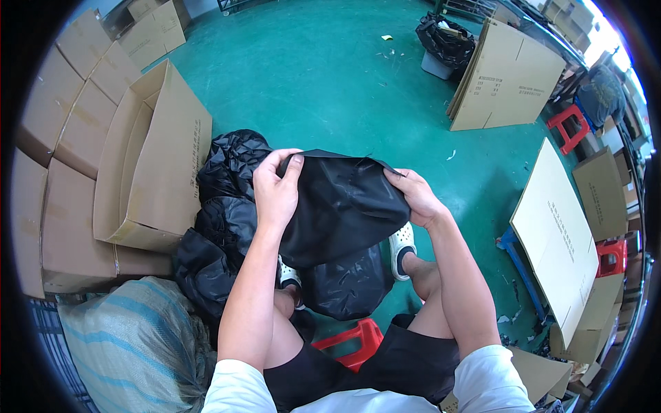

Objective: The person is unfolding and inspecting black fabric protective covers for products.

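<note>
**Black fabric held wide between both hands**

Green floor (330, 89) fills most of your view, and you sit low on a red stool (354, 339) with your knees apart, which leaves room for the work to hang between them. Stacked cardboard boxes (69, 124) line your left side, and one open carton (148, 165) lies tipped toward you, its mouth facing your reach. Flat cardboard sheets (506, 76) lean upright at the far right and another flat sheet (558, 234) stands close by your right arm. A blue-striped woven sack (131, 344) bulges at your lower left.

Beside the open carton, a heap of black fabric pieces (227, 206) is piled just left of your legs, close enough to draw from without rising.

The black fabric piece (344, 206) you are working on is up in front of you, above your feet, spread between both hands and sagging in the middle. Your left hand (275, 189) is closed over its upper left edge, fingers curled over the top. Your right hand (416, 196) pinches the upper right corner, thumb on the near side. Holding it by the two top corners looks to keep it taut and open to view.
</note>
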{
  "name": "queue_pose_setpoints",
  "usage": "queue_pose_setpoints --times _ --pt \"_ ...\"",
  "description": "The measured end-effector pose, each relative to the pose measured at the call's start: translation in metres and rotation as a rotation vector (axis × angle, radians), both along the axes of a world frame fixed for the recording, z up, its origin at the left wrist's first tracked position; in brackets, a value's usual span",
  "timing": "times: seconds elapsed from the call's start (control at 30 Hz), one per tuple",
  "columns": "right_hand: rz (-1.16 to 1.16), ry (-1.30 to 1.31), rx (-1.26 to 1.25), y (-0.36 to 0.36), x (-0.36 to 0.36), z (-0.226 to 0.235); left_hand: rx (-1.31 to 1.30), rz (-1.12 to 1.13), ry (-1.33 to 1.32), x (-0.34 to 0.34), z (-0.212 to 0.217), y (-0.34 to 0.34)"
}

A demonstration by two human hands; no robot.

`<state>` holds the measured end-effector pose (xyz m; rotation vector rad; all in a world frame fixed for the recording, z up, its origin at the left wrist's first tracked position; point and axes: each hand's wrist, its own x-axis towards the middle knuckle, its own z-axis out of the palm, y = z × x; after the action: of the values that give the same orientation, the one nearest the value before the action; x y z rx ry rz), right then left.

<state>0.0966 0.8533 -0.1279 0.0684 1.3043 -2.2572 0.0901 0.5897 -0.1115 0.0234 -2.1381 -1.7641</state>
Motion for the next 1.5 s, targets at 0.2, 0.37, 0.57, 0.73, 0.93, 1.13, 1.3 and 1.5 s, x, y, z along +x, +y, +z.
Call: queue_pose_setpoints --times 0.2,0.37,0.57,0.73,0.93,1.13,1.3,1.5 --pt "-0.005 -0.078 -0.048 0.02 0.003 0.011 0.504 -0.484 -0.267 -0.001 0.008 -0.014" --pt "0.014 -0.072 -0.086 0.02 0.004 0.002 0.806 -0.711 -0.484 0.012 0.025 -0.024" --pt "-0.13 -0.131 -0.31 0.02 0.0 0.002 0.497 -0.31 -0.477 -0.003 -0.001 -0.015" --pt "-0.263 -0.1 -0.402 0.028 -0.009 -0.005 -0.626 0.003 -0.187 -0.001 -0.017 -0.011" --pt "-0.334 -0.038 -0.427 0.016 -0.01 -0.003 -0.437 -0.744 -0.931 0.013 -0.023 -0.004" --pt "-0.274 -0.016 -0.641 -0.016 0.004 0.021 -0.556 -1.197 -0.939 0.025 -0.022 0.025" --pt "-0.175 0.08 -0.809 -0.065 0.024 0.069 -0.204 -0.556 -0.408 0.031 -0.041 0.048" --pt "-0.062 0.23 -0.851 -0.093 0.046 0.103 -0.137 0.145 0.116 0.022 0.008 0.047"
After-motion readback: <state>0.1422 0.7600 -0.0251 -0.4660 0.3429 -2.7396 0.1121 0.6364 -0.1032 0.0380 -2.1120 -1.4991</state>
